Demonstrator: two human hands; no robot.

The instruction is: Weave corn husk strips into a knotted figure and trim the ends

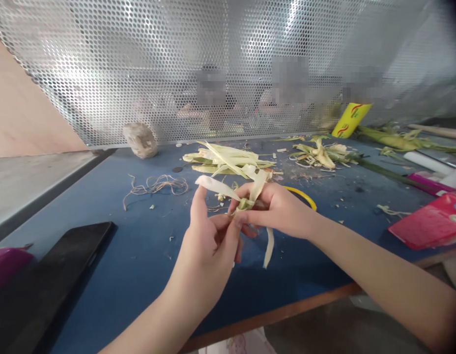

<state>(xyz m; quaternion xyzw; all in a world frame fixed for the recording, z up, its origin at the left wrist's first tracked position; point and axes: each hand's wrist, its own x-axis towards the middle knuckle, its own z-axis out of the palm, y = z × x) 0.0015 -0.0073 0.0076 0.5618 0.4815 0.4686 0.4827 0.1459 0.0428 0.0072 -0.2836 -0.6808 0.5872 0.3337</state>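
One perforated metal screen (147,64) fills the back of the view, and below it a blue table (139,236) carries everything else. One black phone (54,275) lies face up at the table's left edge, its screen dark. One pink packet (430,223) lies at the right edge; its print is too blurred to read. Two heaps of pale green leaf strips lie near the screen: the larger heap (228,162) behind the hands, the smaller heap (320,153) to its right. One yellow cup (350,119) stands against the screen with red curved marks on it, no letters legible. One grey stone (140,139) sits by the screen, and one tangle of twine (157,186) lies in front of it. One yellow band (303,195) shows behind the right wrist.

The bundle of strips (250,194) is held above the middle of the table, between both hands. It is cream and pale green, flat and ribbon-like, gathered into a small green knot; one strip arches left and one hangs down. The left hand (209,238) has its thumb raised and its fingertips pinched on the knot. The right hand (277,209) is closed around the bundle.
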